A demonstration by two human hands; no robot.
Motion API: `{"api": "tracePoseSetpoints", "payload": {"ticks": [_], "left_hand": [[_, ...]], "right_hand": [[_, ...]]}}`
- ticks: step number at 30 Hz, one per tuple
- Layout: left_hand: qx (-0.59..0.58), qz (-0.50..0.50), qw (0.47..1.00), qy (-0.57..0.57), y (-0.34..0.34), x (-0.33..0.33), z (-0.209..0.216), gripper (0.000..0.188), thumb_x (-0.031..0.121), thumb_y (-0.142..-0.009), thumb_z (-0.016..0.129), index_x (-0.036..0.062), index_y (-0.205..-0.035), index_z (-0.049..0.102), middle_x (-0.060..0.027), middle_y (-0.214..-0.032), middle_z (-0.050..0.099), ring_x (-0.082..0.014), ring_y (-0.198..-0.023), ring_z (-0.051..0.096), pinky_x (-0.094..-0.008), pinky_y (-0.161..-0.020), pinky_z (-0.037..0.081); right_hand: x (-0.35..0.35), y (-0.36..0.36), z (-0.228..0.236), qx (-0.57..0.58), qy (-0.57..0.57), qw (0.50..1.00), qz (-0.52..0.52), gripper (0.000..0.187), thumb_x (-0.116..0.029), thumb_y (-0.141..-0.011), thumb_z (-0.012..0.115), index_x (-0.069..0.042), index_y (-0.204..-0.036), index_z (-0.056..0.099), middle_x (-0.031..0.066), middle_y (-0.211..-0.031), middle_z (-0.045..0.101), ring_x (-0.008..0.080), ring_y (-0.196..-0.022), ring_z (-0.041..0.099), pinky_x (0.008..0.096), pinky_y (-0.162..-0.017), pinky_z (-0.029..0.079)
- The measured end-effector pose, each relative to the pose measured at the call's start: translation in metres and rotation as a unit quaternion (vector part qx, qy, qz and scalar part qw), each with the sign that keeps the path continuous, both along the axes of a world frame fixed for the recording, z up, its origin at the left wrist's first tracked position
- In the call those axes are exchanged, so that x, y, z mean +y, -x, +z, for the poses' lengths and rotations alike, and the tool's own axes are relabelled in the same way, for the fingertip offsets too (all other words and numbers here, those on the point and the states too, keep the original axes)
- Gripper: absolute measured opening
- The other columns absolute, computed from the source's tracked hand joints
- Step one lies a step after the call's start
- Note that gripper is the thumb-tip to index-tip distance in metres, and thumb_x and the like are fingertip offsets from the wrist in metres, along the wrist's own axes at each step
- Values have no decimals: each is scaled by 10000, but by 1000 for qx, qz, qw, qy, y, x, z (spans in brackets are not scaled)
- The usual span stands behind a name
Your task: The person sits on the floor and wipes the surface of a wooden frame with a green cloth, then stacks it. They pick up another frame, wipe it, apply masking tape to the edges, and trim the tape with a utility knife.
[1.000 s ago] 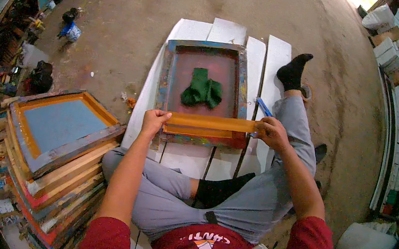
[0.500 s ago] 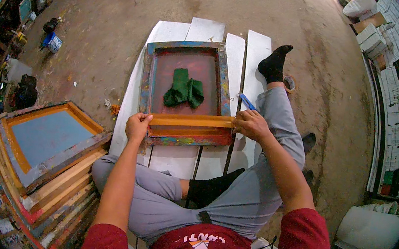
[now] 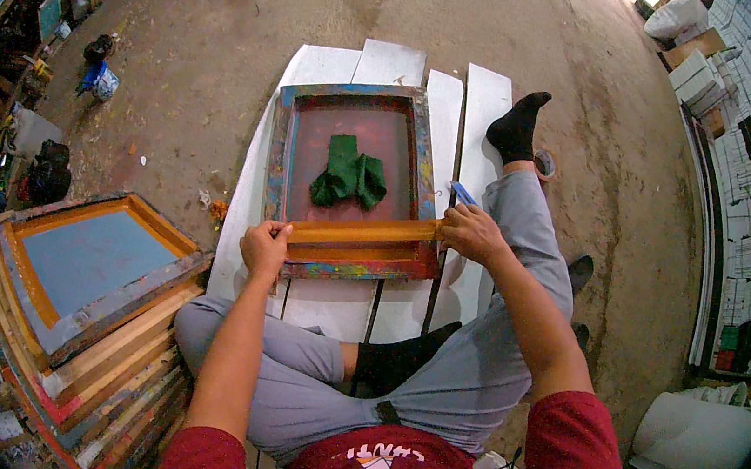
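Between my two hands a strip of brown tape (image 3: 362, 231) is stretched across the near part of a paint-stained screen-printing frame (image 3: 279, 162). My left hand (image 3: 263, 247) pinches the strip's left end at the frame's near-left side. At the right side, my right hand (image 3: 472, 234) grips the other end with bent fingers. Just beyond its knuckles a blue cutter knife (image 3: 463, 194) shows, partly hidden; whether the hand touches it I cannot tell. A pair of green socks (image 3: 348, 175) lies inside the frame, on the mesh.
White planks (image 3: 326, 64) lie under the frame. My legs (image 3: 527, 225) are bent around its near and right sides. A stack of printing frames (image 3: 99, 271) stands at the left. Beyond my right foot lies a tape roll (image 3: 544, 164), and white stacks (image 3: 740, 204) line the right wall.
My left hand has shifted slightly right, and the left end of the tape has moved with it. The tape stays stretched, now tilting up a little more toward the right. The view has shifted slightly.
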State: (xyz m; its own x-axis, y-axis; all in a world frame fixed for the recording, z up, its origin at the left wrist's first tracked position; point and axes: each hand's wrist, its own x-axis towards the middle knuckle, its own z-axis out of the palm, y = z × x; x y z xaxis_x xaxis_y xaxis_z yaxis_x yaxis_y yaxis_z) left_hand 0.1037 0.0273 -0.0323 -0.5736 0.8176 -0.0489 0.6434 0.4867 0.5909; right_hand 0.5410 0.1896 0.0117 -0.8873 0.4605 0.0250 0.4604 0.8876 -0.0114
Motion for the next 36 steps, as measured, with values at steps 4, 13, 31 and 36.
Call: {"api": "tracePoseSetpoints", "payload": {"ticks": [4, 13, 31, 36], "left_hand": [[41, -18, 999, -7, -2, -2, 6, 186, 346, -873, 820, 162, -892, 802, -53, -853, 754, -291, -906, 657, -467, -867, 482], [62, -38, 997, -12, -7, 2, 11, 189, 341, -886, 805, 152, -890, 799, -47, -849, 749, -288, -917, 654, -465, -865, 481], [-54, 2, 998, 21, 10, 5, 14, 293, 387, -845, 843, 105, -923, 823, -93, -853, 789, -279, -781, 753, -422, -741, 579], [-59, -6, 997, 42, 18, 7, 4, 293, 380, -847, 844, 106, -949, 828, -86, -861, 792, -278, -804, 758, -420, -758, 583]], "right_hand": [[-15, 11, 22, -45, 21, 997, -57, 343, -442, -840, 761, -209, -1089, 724, 72, -1319, 613, 283, -1311, 514, 489, -1133, 391], [-77, 39, -16, -73, -80, 981, -162, 854, -711, -1012, 394, -55, -1550, 489, 196, -1670, 357, 338, -1614, 174, 571, -1292, 48], [88, -10, -33, -78, 186, 857, -474, 382, -250, -776, 819, 4, -1051, 740, 259, -1135, 738, 432, -1042, 726, 512, -902, 589], [83, -19, -18, 32, 107, 906, -408, 294, -285, -914, 728, -61, -1101, 688, 246, -1039, 739, 456, -992, 711, 572, -860, 557]]}}
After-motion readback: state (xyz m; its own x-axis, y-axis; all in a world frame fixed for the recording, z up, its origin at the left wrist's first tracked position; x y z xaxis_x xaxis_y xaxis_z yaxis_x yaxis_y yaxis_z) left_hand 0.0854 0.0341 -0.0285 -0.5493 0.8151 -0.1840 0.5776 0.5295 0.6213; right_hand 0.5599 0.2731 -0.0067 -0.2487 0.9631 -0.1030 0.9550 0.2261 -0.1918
